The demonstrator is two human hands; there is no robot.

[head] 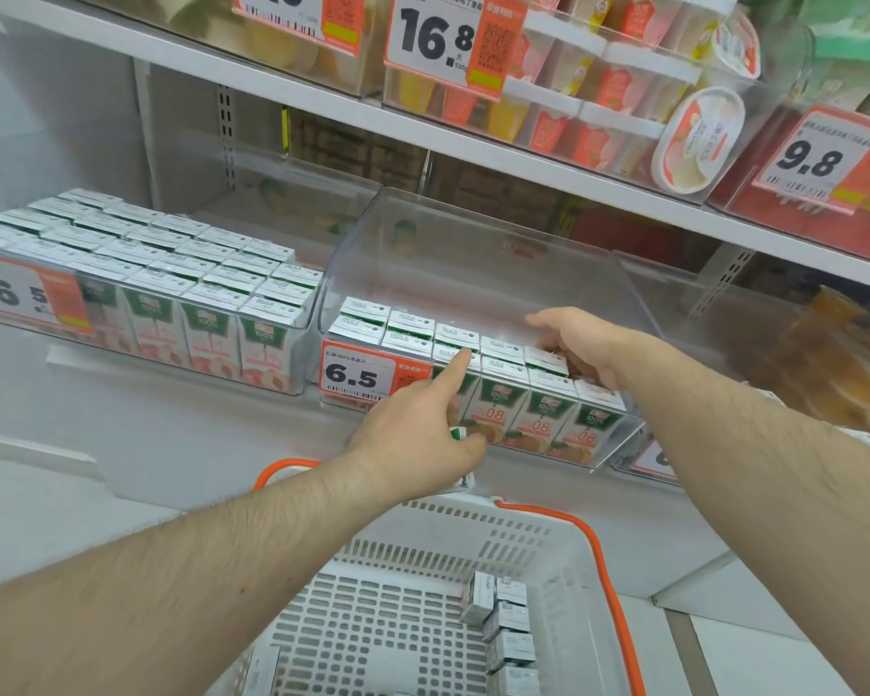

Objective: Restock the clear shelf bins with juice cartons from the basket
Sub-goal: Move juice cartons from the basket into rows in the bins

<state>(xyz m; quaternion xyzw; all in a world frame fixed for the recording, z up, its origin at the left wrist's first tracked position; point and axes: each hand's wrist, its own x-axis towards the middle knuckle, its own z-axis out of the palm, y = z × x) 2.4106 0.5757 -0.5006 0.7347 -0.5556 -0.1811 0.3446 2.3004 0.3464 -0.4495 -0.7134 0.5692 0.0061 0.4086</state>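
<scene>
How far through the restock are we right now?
Done: the left bin looks full. In hand: the left hand holds a carton by the middle bin, while the right hand rests on cartons inside it. Left: that bin's rear is bare, and cartons remain in the basket.

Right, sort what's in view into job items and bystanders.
Job:
- half-filled clear plastic bin of green-and-white juice cartons
- white slotted basket with orange handles
- small cartons left in the basket
- left hand, gripping a carton
- right hand

Bystanders:
- full carton bin
- pudding cups above
</scene>
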